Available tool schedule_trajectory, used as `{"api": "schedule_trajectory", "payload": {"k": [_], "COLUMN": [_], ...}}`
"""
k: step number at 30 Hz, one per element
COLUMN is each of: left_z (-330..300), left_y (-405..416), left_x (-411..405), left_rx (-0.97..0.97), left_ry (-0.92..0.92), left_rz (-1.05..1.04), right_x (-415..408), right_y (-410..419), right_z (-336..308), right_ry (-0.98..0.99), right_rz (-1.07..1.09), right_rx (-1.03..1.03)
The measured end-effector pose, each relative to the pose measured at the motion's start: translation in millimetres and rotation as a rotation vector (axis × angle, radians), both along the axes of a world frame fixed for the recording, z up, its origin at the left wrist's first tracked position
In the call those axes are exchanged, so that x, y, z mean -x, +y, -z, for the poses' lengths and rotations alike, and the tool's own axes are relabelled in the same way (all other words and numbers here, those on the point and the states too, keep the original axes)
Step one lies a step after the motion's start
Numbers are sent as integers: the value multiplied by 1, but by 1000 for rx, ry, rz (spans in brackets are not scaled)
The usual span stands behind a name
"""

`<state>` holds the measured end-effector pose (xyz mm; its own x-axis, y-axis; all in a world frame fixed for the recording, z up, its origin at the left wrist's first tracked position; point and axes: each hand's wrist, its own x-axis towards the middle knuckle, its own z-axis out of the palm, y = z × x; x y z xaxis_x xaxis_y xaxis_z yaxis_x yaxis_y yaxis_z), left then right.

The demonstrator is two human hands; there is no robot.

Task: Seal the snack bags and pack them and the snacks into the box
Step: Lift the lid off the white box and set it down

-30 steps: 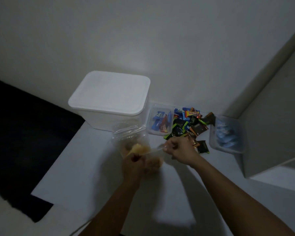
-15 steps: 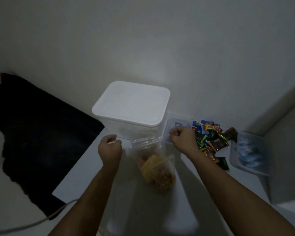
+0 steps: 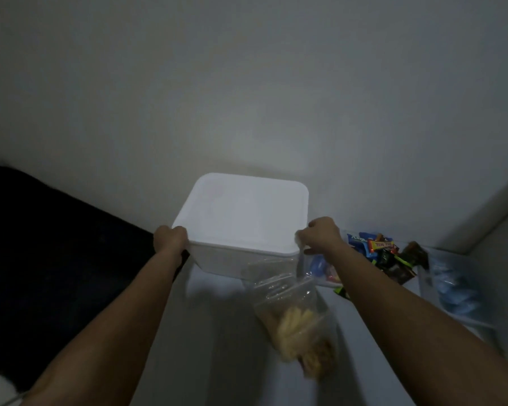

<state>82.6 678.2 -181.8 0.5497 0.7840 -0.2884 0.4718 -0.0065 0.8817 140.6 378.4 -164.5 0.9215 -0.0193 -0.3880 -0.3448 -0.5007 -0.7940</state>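
Note:
A white box with its lid (image 3: 244, 213) on stands at the back of the pale table (image 3: 214, 347). My left hand (image 3: 170, 238) grips the lid's near-left corner. My right hand (image 3: 320, 235) grips the lid's near-right corner with curled fingers. A clear zip bag of yellow snacks (image 3: 296, 317) lies on the table in front of the box, between my forearms. A heap of small wrapped snacks (image 3: 384, 253) lies to the right of the box.
A small clear tub (image 3: 323, 268) with blue and red packets sits by the box's right side. Another clear tub of blue items (image 3: 452, 288) stands at the far right. A wall runs behind, and a dark floor area (image 3: 41, 259) lies left of the table edge.
Both hands let go of the snack bag, which now lies on the table, and moved up to the box lid's two near corners. The view shifted so the box sits centred.

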Motion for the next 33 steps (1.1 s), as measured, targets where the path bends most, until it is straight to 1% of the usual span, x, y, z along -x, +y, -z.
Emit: {"api": "schedule_trajectory", "payload": {"k": [3, 5, 10, 14, 18, 24, 29, 33], "left_z": [2, 3, 12, 11, 11, 11, 7, 7], "left_y": [-11, -19, -36, -48, -62, -78, -90, -92], "left_x": [-11, -19, -36, -49, -58, -65, -67, -68], "left_rx": [-65, -100, -159, -188, -202, -203, -168, -140], "left_ry": [54, 84, 81, 74, 37, -27, -60, -88], "left_rz": [99, 128, 190, 216, 246, 269, 254, 274], "right_x": [-4, -3, -1, -3, -4, 8, 14, 17], "right_y": [-21, -34, -63, -85, -102, -107, -106, -108], "right_z": [4, -3, -15, -17, -34, -76, -88, -90], "right_ry": [-7, -4, 64, 34, -17, -120, -158, -214], "right_rz": [34, 51, 201, 256, 283, 298, 313, 313], "right_rx": [86, 164, 124, 146, 63, -163, -188, -276]}}
